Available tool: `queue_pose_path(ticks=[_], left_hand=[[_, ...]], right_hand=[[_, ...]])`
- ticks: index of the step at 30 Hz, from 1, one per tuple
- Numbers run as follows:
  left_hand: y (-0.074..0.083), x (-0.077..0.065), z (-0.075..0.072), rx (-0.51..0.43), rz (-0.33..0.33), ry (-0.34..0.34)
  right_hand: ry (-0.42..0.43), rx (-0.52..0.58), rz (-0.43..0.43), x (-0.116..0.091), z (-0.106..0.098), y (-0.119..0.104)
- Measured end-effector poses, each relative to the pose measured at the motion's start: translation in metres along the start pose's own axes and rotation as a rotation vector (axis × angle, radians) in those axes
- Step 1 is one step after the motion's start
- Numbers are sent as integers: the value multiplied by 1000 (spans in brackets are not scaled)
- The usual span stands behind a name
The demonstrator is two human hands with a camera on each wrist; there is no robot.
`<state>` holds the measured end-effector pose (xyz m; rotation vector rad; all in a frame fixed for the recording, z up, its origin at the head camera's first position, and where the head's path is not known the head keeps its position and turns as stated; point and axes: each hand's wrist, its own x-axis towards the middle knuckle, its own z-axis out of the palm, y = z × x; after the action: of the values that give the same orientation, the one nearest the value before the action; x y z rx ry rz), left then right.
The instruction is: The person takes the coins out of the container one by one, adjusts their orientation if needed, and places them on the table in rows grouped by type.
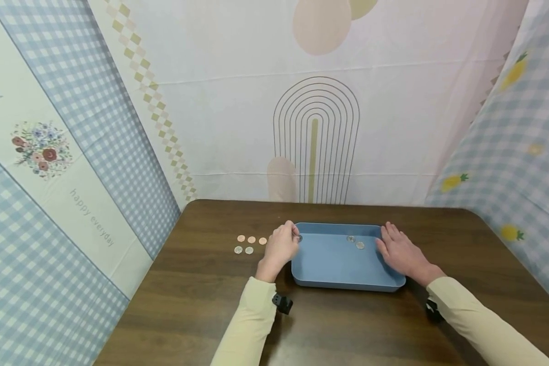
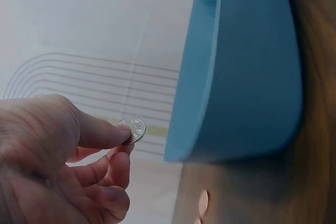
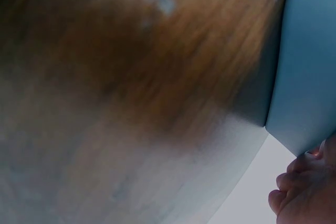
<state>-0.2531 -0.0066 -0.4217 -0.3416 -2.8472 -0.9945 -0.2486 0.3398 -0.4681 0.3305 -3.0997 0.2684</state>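
Between thumb and fingertips my left hand (image 1: pixel 281 246) pinches a silver coin (image 2: pixel 134 129), held over the left rim of a blue tray (image 1: pixel 329 262). My right hand (image 1: pixel 403 254) lies with its fingers extended on the tray's right edge; in the right wrist view only its curved fingertips (image 3: pixel 299 182) show at the lower right. Inside the tray, toward the back right, are two silver coins (image 1: pixel 360 245). Left of the tray, copper coins (image 1: pixel 251 239) form a back row on the table, with two silver coins (image 1: pixel 243 250) in front of them.
The brown wooden table (image 1: pixel 201 305) carries the tray right of its middle. Behind it hangs a pale patterned cloth (image 1: pixel 229 127). Blue checked cloths (image 1: pixel 87 101) hang at both sides.
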Motion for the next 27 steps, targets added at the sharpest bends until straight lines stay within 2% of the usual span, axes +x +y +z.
queue_pose_path(ticks=[10, 18, 27], left_hand=[[-39, -6, -8, 24, -37, -26], [-72, -6, -20, 87, -68, -56], [-92, -8, -30, 120, -89, -147]], right_hand=[[1, -6, 20, -9, 0, -9], [5, -8, 30, -16, 1, -15], [11, 3, 49, -25, 5, -23]])
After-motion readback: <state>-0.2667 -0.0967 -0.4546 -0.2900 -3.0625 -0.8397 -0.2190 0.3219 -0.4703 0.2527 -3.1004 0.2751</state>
